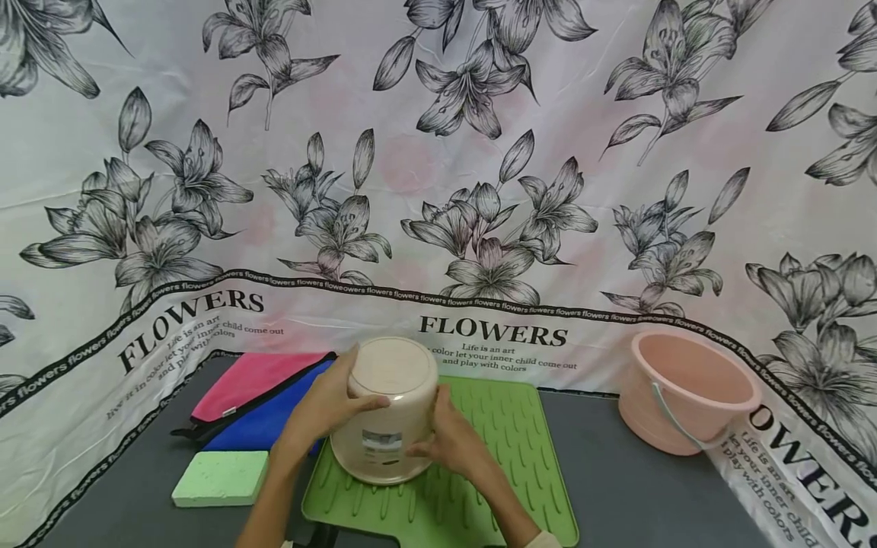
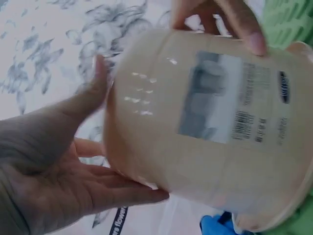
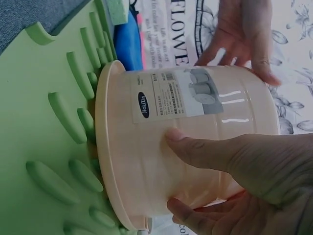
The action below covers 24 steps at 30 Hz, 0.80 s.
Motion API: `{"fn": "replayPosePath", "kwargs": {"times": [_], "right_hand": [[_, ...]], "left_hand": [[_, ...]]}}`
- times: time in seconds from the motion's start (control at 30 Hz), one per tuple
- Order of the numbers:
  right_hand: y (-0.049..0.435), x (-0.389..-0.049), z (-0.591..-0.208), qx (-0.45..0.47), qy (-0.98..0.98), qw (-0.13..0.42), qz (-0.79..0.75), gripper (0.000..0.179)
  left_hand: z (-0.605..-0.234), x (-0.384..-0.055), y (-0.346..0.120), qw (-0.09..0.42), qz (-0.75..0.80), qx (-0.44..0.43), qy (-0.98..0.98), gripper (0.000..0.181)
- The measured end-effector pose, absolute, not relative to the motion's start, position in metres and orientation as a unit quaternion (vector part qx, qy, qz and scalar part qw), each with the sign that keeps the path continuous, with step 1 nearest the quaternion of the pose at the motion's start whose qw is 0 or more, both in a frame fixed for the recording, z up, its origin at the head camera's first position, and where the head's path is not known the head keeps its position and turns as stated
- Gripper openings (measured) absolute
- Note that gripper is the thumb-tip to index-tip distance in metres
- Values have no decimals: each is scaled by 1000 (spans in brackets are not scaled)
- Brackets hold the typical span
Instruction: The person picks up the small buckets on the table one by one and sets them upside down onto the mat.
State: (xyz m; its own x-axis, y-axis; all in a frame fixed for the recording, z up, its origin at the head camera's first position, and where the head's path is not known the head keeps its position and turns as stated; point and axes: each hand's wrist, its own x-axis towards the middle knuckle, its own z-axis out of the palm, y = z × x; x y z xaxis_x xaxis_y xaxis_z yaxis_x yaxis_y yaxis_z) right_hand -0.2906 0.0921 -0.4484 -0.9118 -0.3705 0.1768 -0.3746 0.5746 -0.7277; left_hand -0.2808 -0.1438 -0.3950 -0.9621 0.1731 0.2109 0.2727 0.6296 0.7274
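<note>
An upside-down peach plastic bucket [image 1: 400, 415] has its rim down on a green ridged drying mat [image 1: 493, 426]. A printed label [image 3: 168, 95] with a barcode is stuck on its side, facing me. My left hand [image 1: 329, 403] holds the bucket near its upturned base, thumb along the front edge and fingers behind the far side. With the thumb on the front wall and fingers around the back, my right hand [image 1: 455, 438] grips the other side. In the right wrist view the rim [image 3: 105, 147] stands against the mat's raised ridges.
At the left lie a pink and blue zip pouch [image 1: 256, 388] and a pale green sponge block [image 1: 221, 478]. A larger pink bucket [image 1: 674, 403] with a pale handle stands upright at the right. Flower-printed cloth [image 1: 500, 342] hangs behind the grey table [image 1: 617, 487].
</note>
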Motion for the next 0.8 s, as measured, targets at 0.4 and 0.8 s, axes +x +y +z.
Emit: {"fn": "replayPosePath", "kwargs": {"times": [0.4, 0.8], "right_hand": [[113, -289, -428, 259, -874, -39, 410, 101], [144, -283, -390, 213, -905, -18, 368, 104]], "left_hand": [[-390, -282, -143, 40, -377, -115, -918, 109], [-380, -283, -142, 31, -339, -128, -931, 111]]}}
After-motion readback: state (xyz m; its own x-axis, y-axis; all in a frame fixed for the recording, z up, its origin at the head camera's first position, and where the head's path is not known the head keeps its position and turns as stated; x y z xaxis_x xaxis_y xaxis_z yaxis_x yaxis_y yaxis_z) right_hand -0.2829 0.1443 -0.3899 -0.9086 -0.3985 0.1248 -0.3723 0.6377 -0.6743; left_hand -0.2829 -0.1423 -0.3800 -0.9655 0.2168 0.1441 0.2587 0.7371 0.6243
